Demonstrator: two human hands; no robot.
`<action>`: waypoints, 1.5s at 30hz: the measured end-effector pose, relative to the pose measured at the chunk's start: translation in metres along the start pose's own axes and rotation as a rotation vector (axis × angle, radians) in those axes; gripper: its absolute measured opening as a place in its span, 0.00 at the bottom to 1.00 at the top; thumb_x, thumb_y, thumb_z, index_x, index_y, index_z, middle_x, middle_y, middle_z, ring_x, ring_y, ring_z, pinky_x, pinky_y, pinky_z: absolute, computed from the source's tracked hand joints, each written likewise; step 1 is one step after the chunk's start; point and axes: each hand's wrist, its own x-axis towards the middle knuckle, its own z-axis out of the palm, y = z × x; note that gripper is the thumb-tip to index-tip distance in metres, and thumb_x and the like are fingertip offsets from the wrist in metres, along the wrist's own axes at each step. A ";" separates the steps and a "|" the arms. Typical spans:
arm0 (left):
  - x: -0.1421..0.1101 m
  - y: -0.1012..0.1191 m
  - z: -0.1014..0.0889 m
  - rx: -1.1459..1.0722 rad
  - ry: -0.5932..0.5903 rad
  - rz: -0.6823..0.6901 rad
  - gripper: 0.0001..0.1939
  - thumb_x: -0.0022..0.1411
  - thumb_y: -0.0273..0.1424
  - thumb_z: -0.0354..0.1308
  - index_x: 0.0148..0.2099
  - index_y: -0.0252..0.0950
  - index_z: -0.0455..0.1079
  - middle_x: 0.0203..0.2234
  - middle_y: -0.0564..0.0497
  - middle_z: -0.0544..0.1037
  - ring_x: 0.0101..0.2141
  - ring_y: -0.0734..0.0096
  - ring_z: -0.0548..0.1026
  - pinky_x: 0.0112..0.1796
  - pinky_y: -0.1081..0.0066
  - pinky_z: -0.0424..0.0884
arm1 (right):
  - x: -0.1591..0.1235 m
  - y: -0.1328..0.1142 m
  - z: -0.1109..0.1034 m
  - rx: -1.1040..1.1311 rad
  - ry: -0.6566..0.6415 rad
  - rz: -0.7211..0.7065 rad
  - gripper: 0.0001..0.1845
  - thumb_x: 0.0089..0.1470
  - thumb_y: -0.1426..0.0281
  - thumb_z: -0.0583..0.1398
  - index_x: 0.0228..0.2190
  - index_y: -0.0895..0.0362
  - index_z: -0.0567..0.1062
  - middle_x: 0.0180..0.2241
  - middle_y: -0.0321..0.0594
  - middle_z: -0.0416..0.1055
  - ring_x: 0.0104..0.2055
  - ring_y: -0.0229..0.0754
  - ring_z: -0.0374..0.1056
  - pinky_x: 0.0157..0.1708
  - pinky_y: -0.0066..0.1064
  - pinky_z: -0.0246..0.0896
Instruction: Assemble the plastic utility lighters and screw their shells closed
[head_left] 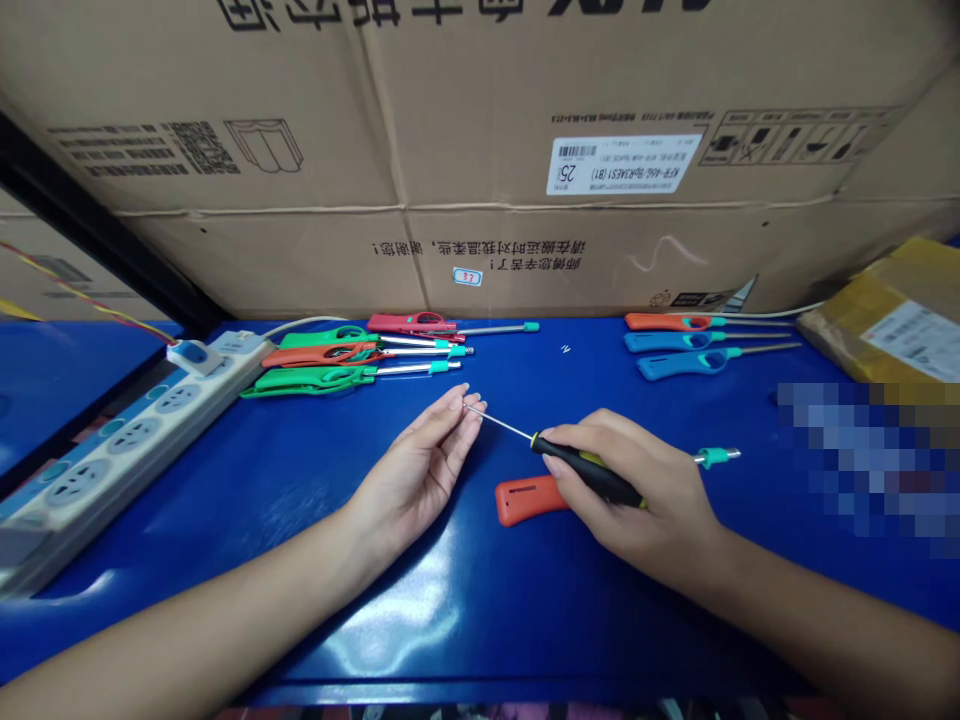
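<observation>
My right hand (637, 480) is wrapped round the black and yellow handle of a screwdriver (589, 470). The thin metal shaft points left and up, its tip meeting the fingertips of my left hand (439, 440). Those fingers are pinched at the tip; whatever they hold is too small to make out. Below my right hand an orange gas lighter (529, 500) lies on the blue table (465, 630). Its middle is hidden by that hand, and its metal tube with a green collar sticks out on the right.
At the back left lie several green, orange and red lighters (315, 380); an orange one and two blue lighters (679, 365) lie back right. A white power strip (135, 440) runs along the left. A large cardboard box (480, 240) walls the back. A yellow-taped parcel (885, 310) stands right.
</observation>
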 end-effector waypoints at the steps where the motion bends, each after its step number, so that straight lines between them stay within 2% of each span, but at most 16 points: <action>1: 0.000 0.000 0.000 0.006 -0.001 0.005 0.13 0.69 0.14 0.52 0.45 0.27 0.76 0.35 0.44 0.84 0.32 0.73 0.84 0.36 0.79 0.83 | 0.000 0.000 0.000 0.000 -0.004 0.000 0.14 0.59 0.77 0.62 0.47 0.54 0.74 0.40 0.38 0.76 0.37 0.35 0.73 0.39 0.26 0.69; 9: 0.002 -0.002 -0.006 0.077 -0.047 0.024 0.11 0.67 0.14 0.54 0.45 0.27 0.77 0.34 0.43 0.83 0.33 0.73 0.84 0.37 0.79 0.82 | -0.001 0.001 -0.003 -0.012 -0.069 0.011 0.12 0.60 0.74 0.61 0.46 0.52 0.73 0.39 0.37 0.77 0.36 0.36 0.74 0.37 0.27 0.69; 12: 0.003 -0.003 -0.007 0.110 -0.052 0.044 0.10 0.67 0.15 0.55 0.45 0.27 0.77 0.35 0.43 0.83 0.33 0.73 0.84 0.38 0.79 0.82 | -0.001 0.001 -0.002 -0.022 -0.061 0.038 0.12 0.60 0.73 0.62 0.46 0.52 0.72 0.40 0.36 0.78 0.38 0.37 0.75 0.38 0.26 0.69; 16: 0.005 -0.004 -0.007 0.149 -0.048 0.073 0.10 0.67 0.16 0.56 0.44 0.27 0.77 0.35 0.43 0.84 0.33 0.73 0.84 0.39 0.79 0.82 | 0.000 -0.001 -0.004 -0.038 -0.070 0.086 0.15 0.57 0.74 0.62 0.47 0.52 0.72 0.41 0.35 0.79 0.41 0.37 0.77 0.42 0.25 0.69; 20: 0.005 -0.004 -0.007 0.175 -0.051 0.095 0.10 0.66 0.16 0.57 0.44 0.27 0.78 0.35 0.43 0.84 0.33 0.74 0.83 0.39 0.79 0.82 | 0.002 -0.004 -0.005 -0.012 -0.111 0.137 0.16 0.56 0.75 0.61 0.46 0.51 0.72 0.36 0.31 0.78 0.33 0.34 0.75 0.37 0.23 0.68; 25: 0.006 -0.005 -0.008 0.179 -0.049 0.096 0.09 0.67 0.18 0.57 0.45 0.26 0.78 0.36 0.42 0.84 0.34 0.73 0.83 0.39 0.78 0.82 | 0.003 -0.003 -0.004 -0.002 -0.114 0.175 0.14 0.57 0.74 0.61 0.45 0.50 0.72 0.34 0.30 0.77 0.30 0.34 0.73 0.33 0.24 0.66; 30: 0.005 -0.004 -0.009 0.186 -0.083 0.086 0.10 0.69 0.23 0.55 0.45 0.29 0.78 0.39 0.41 0.83 0.38 0.70 0.83 0.40 0.77 0.81 | 0.003 -0.002 -0.003 -0.006 -0.111 0.214 0.14 0.56 0.73 0.62 0.45 0.51 0.73 0.28 0.30 0.74 0.23 0.33 0.67 0.26 0.25 0.62; 34: 0.004 -0.003 -0.009 0.211 -0.111 0.052 0.14 0.71 0.29 0.51 0.48 0.30 0.77 0.43 0.38 0.82 0.42 0.66 0.83 0.43 0.72 0.81 | 0.006 -0.004 -0.005 0.086 -0.029 0.264 0.11 0.55 0.73 0.63 0.42 0.52 0.74 0.24 0.28 0.69 0.21 0.32 0.64 0.21 0.24 0.59; 36: 0.006 0.000 -0.011 0.268 -0.146 0.128 0.14 0.69 0.31 0.54 0.48 0.30 0.77 0.43 0.39 0.82 0.43 0.63 0.82 0.44 0.69 0.80 | 0.009 -0.003 -0.010 0.144 0.067 0.324 0.09 0.55 0.72 0.64 0.39 0.52 0.77 0.23 0.29 0.69 0.21 0.33 0.64 0.20 0.25 0.59; 38: 0.009 0.004 -0.013 0.410 -0.176 0.302 0.11 0.65 0.31 0.60 0.45 0.30 0.79 0.38 0.42 0.83 0.38 0.66 0.81 0.41 0.72 0.79 | 0.013 0.001 -0.017 0.213 0.182 0.384 0.06 0.55 0.69 0.66 0.38 0.52 0.79 0.24 0.32 0.71 0.21 0.34 0.64 0.19 0.26 0.58; 41: 0.013 0.014 -0.017 0.781 -0.207 0.570 0.07 0.58 0.32 0.69 0.35 0.31 0.81 0.23 0.50 0.78 0.24 0.77 0.73 0.29 0.81 0.70 | 0.019 0.011 -0.028 0.411 0.364 0.419 0.06 0.58 0.65 0.66 0.38 0.52 0.80 0.16 0.28 0.61 0.15 0.32 0.54 0.14 0.28 0.51; 43: 0.015 0.020 -0.020 1.032 -0.269 0.647 0.09 0.58 0.34 0.69 0.30 0.33 0.80 0.19 0.52 0.76 0.22 0.76 0.69 0.26 0.79 0.65 | 0.023 0.015 -0.036 0.486 0.444 0.399 0.06 0.59 0.63 0.65 0.36 0.52 0.80 0.15 0.27 0.58 0.13 0.32 0.52 0.12 0.28 0.49; 45: 0.015 0.025 -0.022 1.278 -0.366 0.737 0.16 0.60 0.37 0.68 0.24 0.35 0.74 0.18 0.53 0.73 0.21 0.75 0.67 0.26 0.77 0.61 | 0.026 0.017 -0.042 0.492 0.457 0.358 0.07 0.61 0.63 0.64 0.34 0.52 0.79 0.17 0.28 0.60 0.14 0.32 0.54 0.13 0.30 0.51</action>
